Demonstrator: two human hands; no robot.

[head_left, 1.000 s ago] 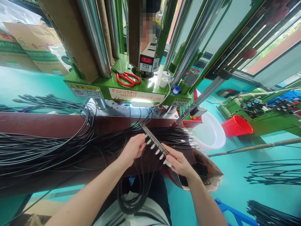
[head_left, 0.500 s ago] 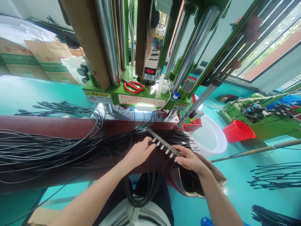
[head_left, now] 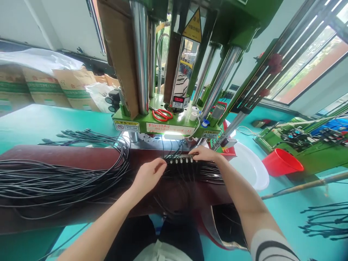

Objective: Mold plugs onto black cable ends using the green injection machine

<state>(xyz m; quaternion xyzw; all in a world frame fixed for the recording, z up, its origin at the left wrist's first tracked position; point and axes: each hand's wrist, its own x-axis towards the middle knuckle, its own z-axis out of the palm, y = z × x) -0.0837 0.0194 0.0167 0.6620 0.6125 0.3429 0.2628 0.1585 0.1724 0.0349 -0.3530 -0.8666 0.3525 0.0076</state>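
Note:
A narrow metal bar (head_left: 178,157) carries a row of several small pale connectors, and thin black cables hang from it. My left hand (head_left: 149,174) pinches at the bar's left end, with its fingertips partly hidden. Closed over the right end is my right hand (head_left: 204,153). The bar lies nearly level, just in front of the metal bed (head_left: 148,143) of a green press (head_left: 130,135). Beneath and behind my hands, a bundle of black cables (head_left: 210,170) lies across the dark red table (head_left: 160,192).
More black cables (head_left: 62,177) spread over the table's left side. Red-handled snips (head_left: 162,115) rest on the press. To the right are a white tub (head_left: 262,175), a red bucket (head_left: 282,162) and an open paper sack (head_left: 217,228). Vertical steel columns (head_left: 141,61) rise ahead.
Both hands have moved the bar forward toward the press and turned it from slanted to nearly level. The cable loop over my lap has been drawn forward. The head view has shifted.

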